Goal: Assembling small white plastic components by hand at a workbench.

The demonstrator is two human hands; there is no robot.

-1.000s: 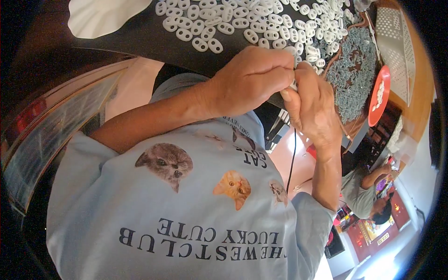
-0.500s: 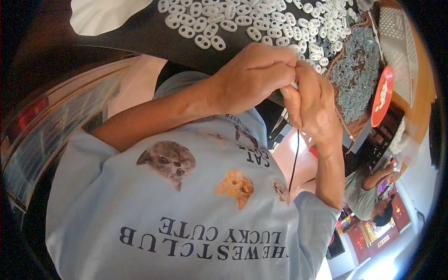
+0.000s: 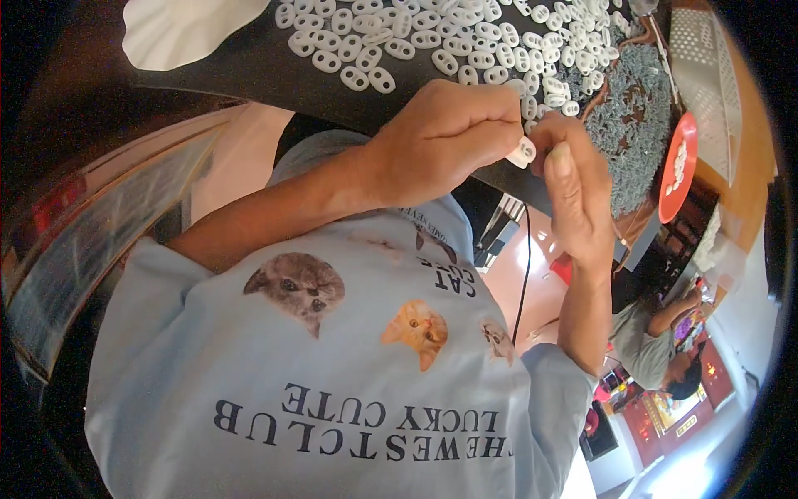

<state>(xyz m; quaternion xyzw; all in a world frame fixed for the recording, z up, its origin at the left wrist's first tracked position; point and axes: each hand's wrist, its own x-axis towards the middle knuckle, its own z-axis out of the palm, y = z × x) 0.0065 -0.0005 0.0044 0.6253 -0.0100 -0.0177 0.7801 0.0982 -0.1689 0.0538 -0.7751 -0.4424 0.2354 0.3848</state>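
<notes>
My left hand (image 3: 453, 137) is closed, pinching a small white oval plastic piece (image 3: 522, 153) with holes between thumb and fingers. Beside it my right hand (image 3: 575, 187) is closed, its thumb pressed against the bent forefinger; whatever is between them is hidden. A small gap separates the right fingertips from the white piece. Just beyond both hands, many loose white two-holed oval pieces (image 3: 399, 50) lie spread over the dark tabletop (image 3: 249, 79). To the right of them is a heap of tiny grey parts (image 3: 636, 133), too small to make out singly.
A white wavy-edged dish (image 3: 179, 33) stands at the far left. Right of the grey heap is a red plate (image 3: 677, 170) with small white pieces on it, near a white perforated basket (image 3: 706, 91). Another person (image 3: 657, 345) is at the right. A black cable (image 3: 524, 274) hangs below the table.
My hands were together at the fingertips and have come slightly apart. The white piece in my left fingers now shows. My right thumb has lifted onto the forefinger.
</notes>
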